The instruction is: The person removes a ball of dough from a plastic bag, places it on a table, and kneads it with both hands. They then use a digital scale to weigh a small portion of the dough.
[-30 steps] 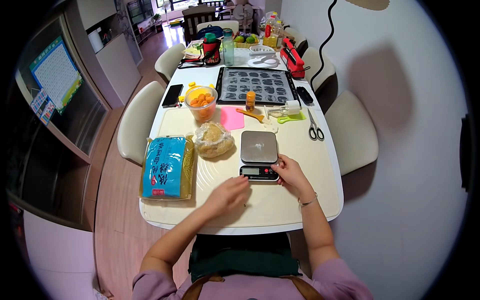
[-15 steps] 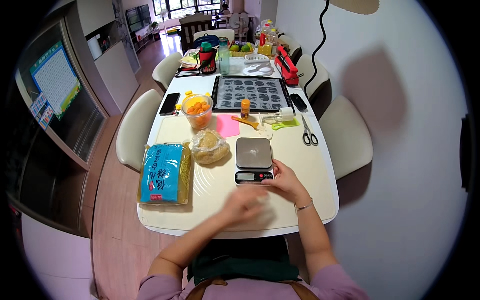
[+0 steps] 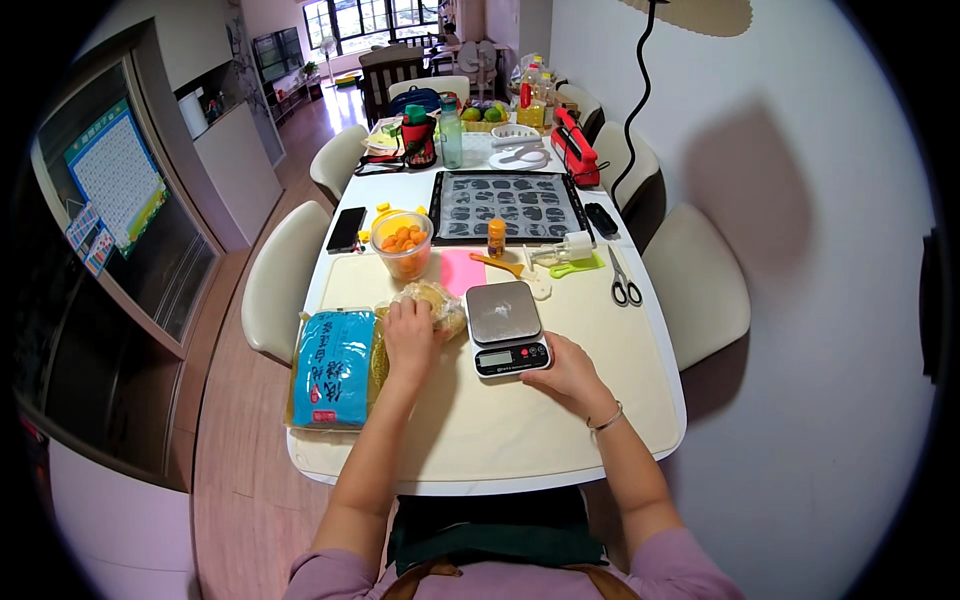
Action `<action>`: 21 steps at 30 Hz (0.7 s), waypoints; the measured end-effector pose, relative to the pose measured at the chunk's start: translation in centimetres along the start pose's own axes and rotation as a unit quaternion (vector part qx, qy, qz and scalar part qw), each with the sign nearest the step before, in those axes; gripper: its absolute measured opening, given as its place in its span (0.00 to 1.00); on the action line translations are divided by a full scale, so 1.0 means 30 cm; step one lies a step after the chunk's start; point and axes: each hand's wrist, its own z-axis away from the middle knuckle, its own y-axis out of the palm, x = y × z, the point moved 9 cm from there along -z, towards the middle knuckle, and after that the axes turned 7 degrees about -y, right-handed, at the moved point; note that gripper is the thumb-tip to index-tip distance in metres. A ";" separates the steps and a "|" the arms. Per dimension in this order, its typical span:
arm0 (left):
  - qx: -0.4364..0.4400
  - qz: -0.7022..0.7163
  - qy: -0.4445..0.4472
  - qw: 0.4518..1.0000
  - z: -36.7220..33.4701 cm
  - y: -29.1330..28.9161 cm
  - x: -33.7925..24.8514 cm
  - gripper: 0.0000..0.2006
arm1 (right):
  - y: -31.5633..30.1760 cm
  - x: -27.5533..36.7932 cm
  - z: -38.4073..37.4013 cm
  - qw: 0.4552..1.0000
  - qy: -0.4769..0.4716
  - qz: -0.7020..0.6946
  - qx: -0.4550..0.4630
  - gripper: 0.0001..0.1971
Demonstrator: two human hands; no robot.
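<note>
My left hand grips the near side of a lump of yellowish dough wrapped in clear plastic; the hand partly hides it. My right hand holds the near right corner of a kitchen scale, thumb at its front edge. The scale has a bare metal plate and a black control strip, and it sits slightly turned on the cream mat. Left of the dough lies a blue and clear bag of yellowish filling. Behind the dough stands a clear plastic tub of orange balls.
Behind the scale are a pink scraper, an orange spatula, a small orange-capped jar and a green-handled tool. Scissors lie at right. Farther back are a lined baking tray, a phone and bottles.
My left hand has moved from in front of the scale, forward and left onto the wrapped dough. The scale has turned slightly counter-clockwise under my right hand. The whole view has shifted a little.
</note>
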 end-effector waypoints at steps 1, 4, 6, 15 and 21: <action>0.000 0.006 -0.039 0.999 -0.005 -0.017 0.008 0.17 | 0.001 0.011 0.004 1.000 -0.005 -0.010 0.002 0.32; 0.002 0.003 -0.052 0.999 0.014 0.021 0.074 0.17 | -0.004 0.075 0.032 0.999 -0.029 0.033 -0.031 0.30; -0.004 0.018 -0.058 0.998 0.017 0.029 0.108 0.15 | -0.021 0.134 0.075 0.980 -0.054 0.159 -0.108 0.26; 0.024 0.023 -0.005 0.999 -0.026 0.021 0.080 0.09 | 0.048 0.119 0.085 0.969 -0.130 0.182 -0.102 0.14; -0.014 0.038 0.085 0.996 0.031 0.007 0.042 0.09 | 0.042 0.187 0.052 0.982 -0.093 0.157 -0.049 0.16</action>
